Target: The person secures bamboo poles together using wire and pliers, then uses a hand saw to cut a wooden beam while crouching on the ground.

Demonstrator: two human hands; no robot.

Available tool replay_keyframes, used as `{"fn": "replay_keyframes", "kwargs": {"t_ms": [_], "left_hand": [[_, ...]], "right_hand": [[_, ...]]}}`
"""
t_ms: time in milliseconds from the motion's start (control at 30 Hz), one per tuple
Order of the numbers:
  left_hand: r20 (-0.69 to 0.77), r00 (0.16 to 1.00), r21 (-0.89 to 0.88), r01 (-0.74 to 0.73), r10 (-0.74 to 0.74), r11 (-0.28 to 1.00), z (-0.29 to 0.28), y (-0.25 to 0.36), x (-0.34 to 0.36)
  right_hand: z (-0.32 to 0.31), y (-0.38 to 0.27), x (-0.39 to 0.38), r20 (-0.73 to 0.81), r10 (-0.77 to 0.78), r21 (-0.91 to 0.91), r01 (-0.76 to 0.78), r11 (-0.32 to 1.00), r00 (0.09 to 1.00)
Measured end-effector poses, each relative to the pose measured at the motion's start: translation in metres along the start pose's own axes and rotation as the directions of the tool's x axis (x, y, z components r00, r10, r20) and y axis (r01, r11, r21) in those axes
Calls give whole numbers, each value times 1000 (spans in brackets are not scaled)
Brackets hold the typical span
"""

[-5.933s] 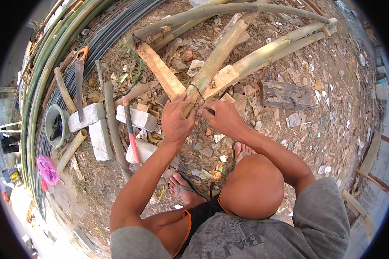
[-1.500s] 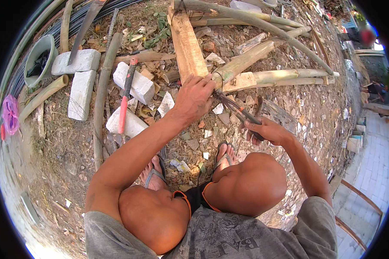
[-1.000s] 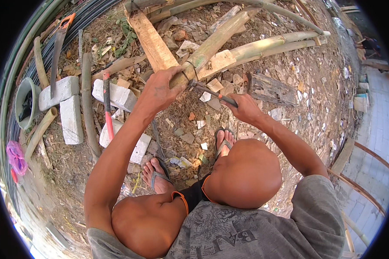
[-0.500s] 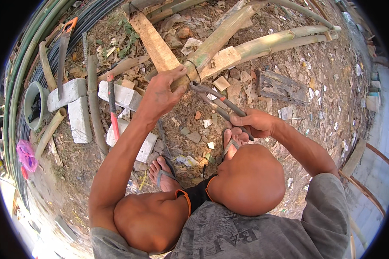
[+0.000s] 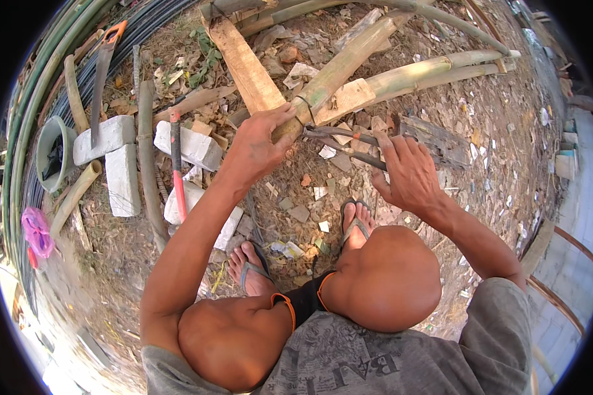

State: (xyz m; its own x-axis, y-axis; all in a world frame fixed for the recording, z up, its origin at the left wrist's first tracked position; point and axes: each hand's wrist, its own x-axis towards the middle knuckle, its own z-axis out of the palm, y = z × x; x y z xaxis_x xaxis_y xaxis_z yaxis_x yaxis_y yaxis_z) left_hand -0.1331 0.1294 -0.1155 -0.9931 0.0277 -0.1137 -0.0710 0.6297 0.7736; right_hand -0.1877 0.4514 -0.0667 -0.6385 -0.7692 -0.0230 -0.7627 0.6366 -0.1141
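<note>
My left hand (image 5: 260,141) grips the near end of a thick bamboo pole (image 5: 349,62), where a loop of dark wire (image 5: 306,105) goes round it. A flat wooden plank (image 5: 244,62) lies just left of the pole, and a small wooden block (image 5: 346,99) rests against it. My right hand (image 5: 408,171) holds the handles of dark metal pliers (image 5: 339,135), fingers laid over them. The jaws point at the wire beside my left thumb. I squat with both feet in flip-flops (image 5: 356,224) on littered ground.
White bricks (image 5: 109,135) lie to the left with a red-handled tool (image 5: 176,171) and a saw with an orange handle (image 5: 102,66). Farther left is a green bucket (image 5: 53,151). More bamboo poles (image 5: 441,66) run to the upper right. A weathered board (image 5: 435,138) lies beyond my right hand.
My left hand has kept its grip on the bamboo end. My right hand pulled back with the pliers, then moved up again so the jaws are at the wire.
</note>
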Motion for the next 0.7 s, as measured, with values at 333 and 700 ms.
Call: {"fn": "replay_keyframes", "kwargs": {"t_ms": [333,700], "left_hand": [[-30,999,44,44,-43,998,-4,-7,-2],[-2,982,-94,185,-186,978,13,22,5]], "right_hand": [[10,7,5,732,-3,644,-690,330,681],[57,-1,-21,642,-528,207,-788,-579,556]]}}
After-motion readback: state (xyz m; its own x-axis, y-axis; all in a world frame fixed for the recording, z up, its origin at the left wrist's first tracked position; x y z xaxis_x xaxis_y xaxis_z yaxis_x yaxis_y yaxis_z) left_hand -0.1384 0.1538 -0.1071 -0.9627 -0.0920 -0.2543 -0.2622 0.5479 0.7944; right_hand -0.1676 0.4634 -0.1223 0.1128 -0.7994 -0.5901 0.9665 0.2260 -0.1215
